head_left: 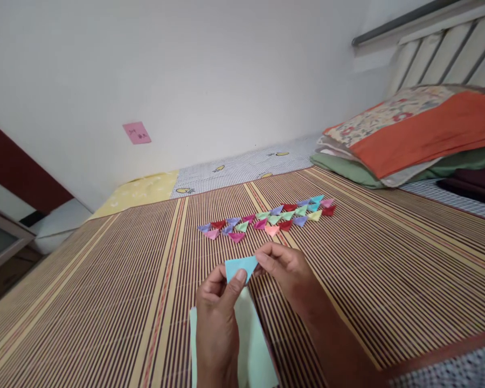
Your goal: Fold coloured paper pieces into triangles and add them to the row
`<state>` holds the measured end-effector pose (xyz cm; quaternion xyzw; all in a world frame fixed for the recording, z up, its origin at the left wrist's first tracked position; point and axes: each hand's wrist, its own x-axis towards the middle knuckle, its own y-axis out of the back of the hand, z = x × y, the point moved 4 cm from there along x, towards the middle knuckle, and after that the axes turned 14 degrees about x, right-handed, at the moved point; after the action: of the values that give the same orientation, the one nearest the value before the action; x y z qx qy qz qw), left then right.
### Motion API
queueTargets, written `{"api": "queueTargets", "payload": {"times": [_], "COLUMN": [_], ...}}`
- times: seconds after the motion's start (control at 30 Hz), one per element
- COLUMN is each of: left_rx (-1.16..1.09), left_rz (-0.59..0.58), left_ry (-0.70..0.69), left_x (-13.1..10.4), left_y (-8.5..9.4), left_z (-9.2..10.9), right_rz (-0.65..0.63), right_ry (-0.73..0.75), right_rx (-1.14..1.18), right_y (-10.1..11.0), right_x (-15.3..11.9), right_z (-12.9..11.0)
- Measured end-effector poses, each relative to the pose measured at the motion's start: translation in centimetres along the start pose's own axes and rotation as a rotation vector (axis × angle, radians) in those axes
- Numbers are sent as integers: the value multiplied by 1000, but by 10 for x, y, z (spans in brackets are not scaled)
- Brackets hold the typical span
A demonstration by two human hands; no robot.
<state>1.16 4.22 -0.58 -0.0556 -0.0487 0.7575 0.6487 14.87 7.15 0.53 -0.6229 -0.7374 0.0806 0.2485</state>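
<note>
Between my two hands is a small light blue piece of folded paper (237,265), roughly triangular with its straight edge on top. My left hand (220,302) pinches its lower part, thumb in front. The fingertips of my right hand (283,267) close on its right corner. Beneath my left hand lies a pale green sheet (253,334), partly hidden by the hand and wrist. Beyond my hands, several small folded paper triangles (272,230) in red, pink, purple, green, yellow and blue lie in slanting rows.
A striped bamboo mat (117,280) covers the bed, with a checked sheet (234,170) along the wall. Folded bedding with an orange and floral cover (424,134) is stacked at the right, near a radiator (448,51). A pink note (137,132) sticks to the wall.
</note>
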Motion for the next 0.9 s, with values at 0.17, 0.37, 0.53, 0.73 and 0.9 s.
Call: {"api": "queueTargets", "payload": {"times": [0.17, 0.37, 0.53, 0.73, 0.9], "left_rx": [44, 149, 362, 428, 222], "left_rz": [67, 55, 86, 33, 101], "left_ry": [-34, -1, -112, -125, -68], "left_x": [-3, -1, -3, -6, -3], "left_y": [-3, 5, 11, 7, 6], "left_z": [3, 2, 7, 9, 3], "right_rz": [37, -40, -18, 33, -92], "right_ry": [-82, -107, -118, -64, -113], "right_rx": [104, 39, -24, -147, -80], "right_y": [-6, -3, 5, 10, 5], "right_x": [-1, -4, -3, -1, -2], "right_z": [11, 6, 5, 10, 10]}}
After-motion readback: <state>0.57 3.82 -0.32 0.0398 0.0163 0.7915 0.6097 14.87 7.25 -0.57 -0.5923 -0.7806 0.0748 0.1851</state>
